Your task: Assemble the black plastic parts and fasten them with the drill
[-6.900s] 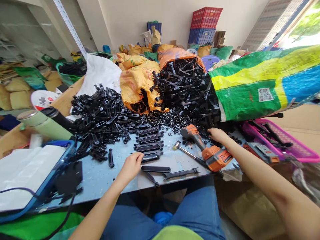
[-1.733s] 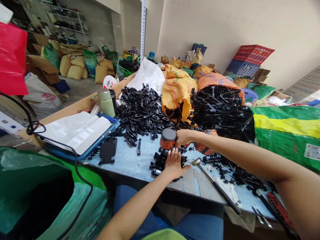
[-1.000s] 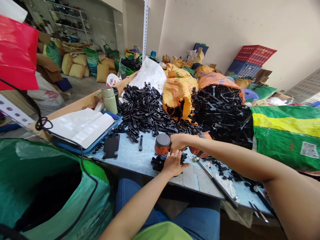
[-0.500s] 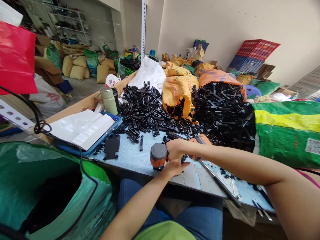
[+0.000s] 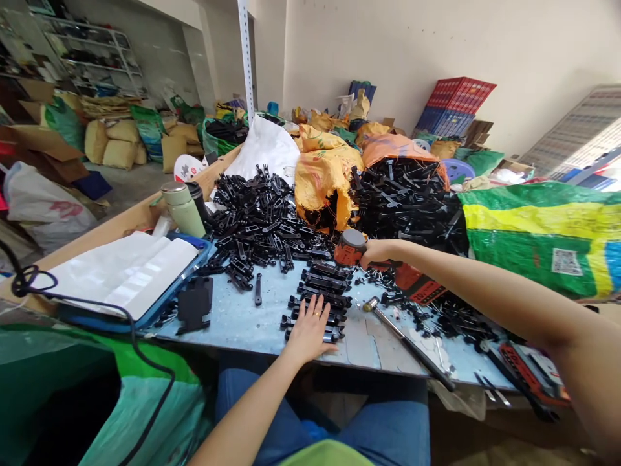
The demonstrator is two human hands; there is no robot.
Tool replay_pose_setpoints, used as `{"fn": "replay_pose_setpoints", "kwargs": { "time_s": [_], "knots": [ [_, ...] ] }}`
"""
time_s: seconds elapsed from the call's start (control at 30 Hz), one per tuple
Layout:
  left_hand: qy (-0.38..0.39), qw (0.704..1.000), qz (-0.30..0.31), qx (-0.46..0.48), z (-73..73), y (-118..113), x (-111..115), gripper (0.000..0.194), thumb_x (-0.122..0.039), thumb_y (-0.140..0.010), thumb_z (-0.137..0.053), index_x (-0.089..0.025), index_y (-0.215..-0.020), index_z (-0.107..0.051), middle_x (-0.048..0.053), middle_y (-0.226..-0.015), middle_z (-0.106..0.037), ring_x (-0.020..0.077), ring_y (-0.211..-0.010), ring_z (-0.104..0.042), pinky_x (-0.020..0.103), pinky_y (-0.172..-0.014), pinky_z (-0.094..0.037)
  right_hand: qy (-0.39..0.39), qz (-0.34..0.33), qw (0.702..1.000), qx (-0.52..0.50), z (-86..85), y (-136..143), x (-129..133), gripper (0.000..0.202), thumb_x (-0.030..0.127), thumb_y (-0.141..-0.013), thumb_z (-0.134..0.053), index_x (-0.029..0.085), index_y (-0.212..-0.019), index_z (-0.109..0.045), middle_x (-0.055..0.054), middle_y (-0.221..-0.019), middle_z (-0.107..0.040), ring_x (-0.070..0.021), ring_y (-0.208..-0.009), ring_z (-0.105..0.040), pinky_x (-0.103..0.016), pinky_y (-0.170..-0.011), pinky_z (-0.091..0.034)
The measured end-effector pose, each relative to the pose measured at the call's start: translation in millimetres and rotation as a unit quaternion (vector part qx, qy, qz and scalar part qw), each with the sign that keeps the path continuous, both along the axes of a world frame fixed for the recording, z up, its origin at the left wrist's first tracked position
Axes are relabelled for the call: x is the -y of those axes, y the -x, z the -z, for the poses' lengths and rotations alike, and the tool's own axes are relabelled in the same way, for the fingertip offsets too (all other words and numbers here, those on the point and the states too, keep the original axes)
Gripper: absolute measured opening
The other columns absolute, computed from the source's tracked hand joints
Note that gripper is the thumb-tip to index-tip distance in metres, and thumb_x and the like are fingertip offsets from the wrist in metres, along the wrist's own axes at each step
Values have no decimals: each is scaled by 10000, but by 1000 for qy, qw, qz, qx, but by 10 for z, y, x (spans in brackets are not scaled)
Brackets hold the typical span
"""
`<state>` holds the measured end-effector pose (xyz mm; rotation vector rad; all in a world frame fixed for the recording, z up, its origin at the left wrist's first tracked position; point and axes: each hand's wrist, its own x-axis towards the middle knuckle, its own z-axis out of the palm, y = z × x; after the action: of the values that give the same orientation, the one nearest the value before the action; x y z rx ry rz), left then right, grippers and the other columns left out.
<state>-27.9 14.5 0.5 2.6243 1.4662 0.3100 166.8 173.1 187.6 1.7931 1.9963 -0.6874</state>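
Observation:
In my right hand is an orange and grey cordless drill, its fingers wrapped round the grip. The tool is raised over the far end of a row of black plastic parts, and its battery points to the right. My left hand lies with fingers spread on the near parts of that row, which lie side by side on the light-blue tabletop. Beyond them rises a heap of similar black parts. Small screws and black pieces are scattered right of the row.
A metal-shafted tool with a black handle lies near the front edge. Another orange and black tool is at far right. A blue tray with white paper, a green flask and a black plate stand left. Stuffed sacks line the back.
The drill has moved away from me and to the right with my right hand. My left hand has come away from beside it and spread over the row. The view has shifted rightward.

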Motion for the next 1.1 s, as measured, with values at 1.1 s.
{"fn": "replay_pose_setpoints", "kwargs": {
  "time_s": [1.1],
  "knots": [
    [17,1000,-18,-11,4,-68,-111,1064,-767,-654,-445,-100,-1424,-138,160,-1484,-139,333,-1365,-11,542,-1075,-110,42,-21,997,61,189,-134,220,256,262,-533,-645,131,-752,-669,-39,-582,-605,-181,-560,-582,-244,-499,-408]
  ]
}}
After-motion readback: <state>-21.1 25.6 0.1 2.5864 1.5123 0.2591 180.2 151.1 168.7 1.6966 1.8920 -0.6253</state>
